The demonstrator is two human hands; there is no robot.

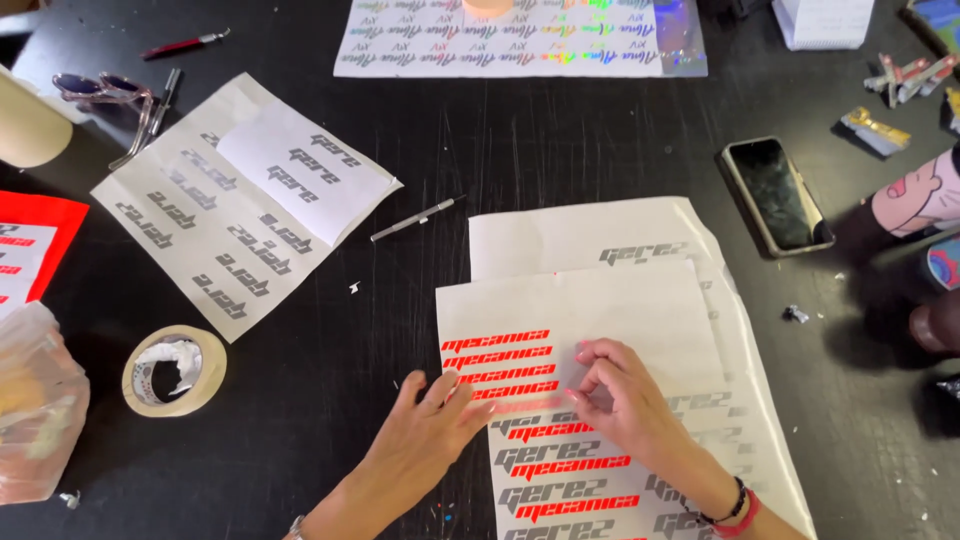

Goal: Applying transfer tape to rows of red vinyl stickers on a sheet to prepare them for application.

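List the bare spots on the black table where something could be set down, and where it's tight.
Free: the table between the tape roll and the left hand; also between the craft knife and the holographic sheet. Crowded: the right edge around the phone, and the left edge by the sunglasses.

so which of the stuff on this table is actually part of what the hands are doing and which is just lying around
In hand:
- left hand, flat on the sheet
- right hand, fingertips pinching at the lettering
- sticker sheet with red and grey lettering

Lying about:
- tape roll
- craft knife
- phone
- sunglasses
- grey-lettered sheet
- holographic sheet
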